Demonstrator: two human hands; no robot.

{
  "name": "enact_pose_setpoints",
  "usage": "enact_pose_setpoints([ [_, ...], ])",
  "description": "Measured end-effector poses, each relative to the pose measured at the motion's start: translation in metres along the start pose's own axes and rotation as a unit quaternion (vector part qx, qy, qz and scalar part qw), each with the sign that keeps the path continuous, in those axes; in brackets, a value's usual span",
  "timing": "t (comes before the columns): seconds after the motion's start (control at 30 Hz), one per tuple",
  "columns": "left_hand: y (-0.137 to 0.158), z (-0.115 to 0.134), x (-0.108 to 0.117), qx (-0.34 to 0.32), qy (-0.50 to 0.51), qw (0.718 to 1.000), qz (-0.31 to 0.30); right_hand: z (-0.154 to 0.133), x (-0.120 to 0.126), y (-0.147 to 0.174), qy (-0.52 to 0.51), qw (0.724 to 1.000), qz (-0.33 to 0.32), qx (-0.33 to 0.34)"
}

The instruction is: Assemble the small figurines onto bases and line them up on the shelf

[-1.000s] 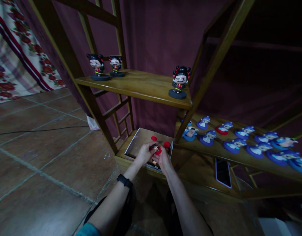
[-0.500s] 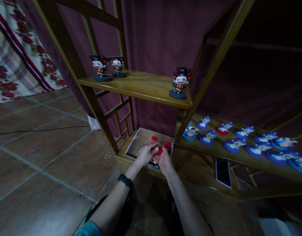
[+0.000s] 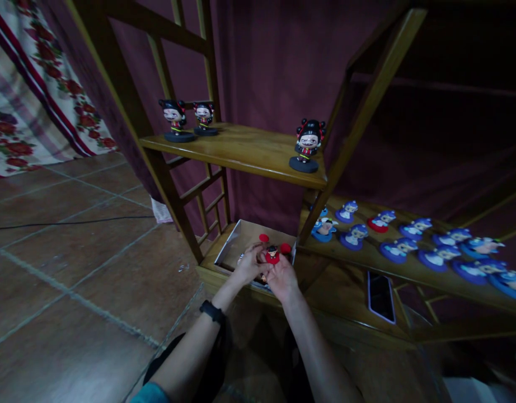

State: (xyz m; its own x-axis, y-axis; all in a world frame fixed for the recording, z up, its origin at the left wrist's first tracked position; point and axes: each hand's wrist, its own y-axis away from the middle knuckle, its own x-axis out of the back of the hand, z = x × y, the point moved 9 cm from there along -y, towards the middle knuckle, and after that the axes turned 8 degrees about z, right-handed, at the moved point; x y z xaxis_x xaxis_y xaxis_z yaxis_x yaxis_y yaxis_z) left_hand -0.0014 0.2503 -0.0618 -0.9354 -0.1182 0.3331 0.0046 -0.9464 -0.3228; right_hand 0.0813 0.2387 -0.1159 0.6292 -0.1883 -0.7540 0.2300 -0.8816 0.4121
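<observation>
Over the cardboard box on the low shelf, both hands meet at a small black-haired figurine on a round red base. My right hand is turned palm up, its fingers under the base, supporting the figurine upright. From the left, my left hand curls its fingers against the base's edge. Inside the box lie a red disc and another red disc. Parts of other figurines show beside and below my hands, mostly hidden.
Black-haired figurines on dark bases stand on the upper wooden shelf. Several blue-and-white figurines line the shelf at right, above a phone. A wooden post rises between the sections. Floor tiles spread out at left.
The figurine has come upright on its red base, facing me. My right hand has turned further palm up and opened somewhat beneath it. The camera view has shifted slightly.
</observation>
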Motion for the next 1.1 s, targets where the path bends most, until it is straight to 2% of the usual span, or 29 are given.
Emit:
enact_pose_setpoints([
  [0.17, -0.001, 0.002, -0.005, -0.011, -0.016, 1.0, -0.014, 0.002, -0.001, 0.004, 0.059, 0.998, -0.004, 0.007],
  [0.23, -0.002, 0.005, -0.003, -0.022, -0.016, 1.0, -0.015, 0.0, 0.008, 0.003, 0.1, 0.995, 0.025, 0.016],
  [0.33, -0.002, 0.0, -0.001, -0.002, -0.015, 1.0, -0.025, -0.021, 0.025, 0.0, 0.172, 0.975, 0.09, 0.11],
  [0.4, 0.002, -0.006, -0.005, 0.036, 0.014, 0.997, -0.063, -0.036, 0.028, -0.001, 0.231, 0.951, 0.093, 0.185],
  [0.47, 0.006, -0.01, -0.013, 0.071, 0.068, 0.989, -0.109, -0.041, 0.027, -0.004, 0.284, 0.931, 0.077, 0.214],
  [0.6, 0.01, -0.012, -0.019, 0.108, 0.132, 0.976, -0.133, -0.042, 0.031, -0.011, 0.326, 0.914, 0.086, 0.225],
  [0.87, 0.009, -0.019, -0.02, 0.162, 0.207, 0.961, -0.089, -0.04, 0.027, -0.014, 0.333, 0.918, 0.052, 0.207],
  [1.1, 0.009, -0.02, -0.021, 0.167, 0.224, 0.957, -0.077, -0.044, 0.027, -0.01, 0.337, 0.914, 0.072, 0.215],
])
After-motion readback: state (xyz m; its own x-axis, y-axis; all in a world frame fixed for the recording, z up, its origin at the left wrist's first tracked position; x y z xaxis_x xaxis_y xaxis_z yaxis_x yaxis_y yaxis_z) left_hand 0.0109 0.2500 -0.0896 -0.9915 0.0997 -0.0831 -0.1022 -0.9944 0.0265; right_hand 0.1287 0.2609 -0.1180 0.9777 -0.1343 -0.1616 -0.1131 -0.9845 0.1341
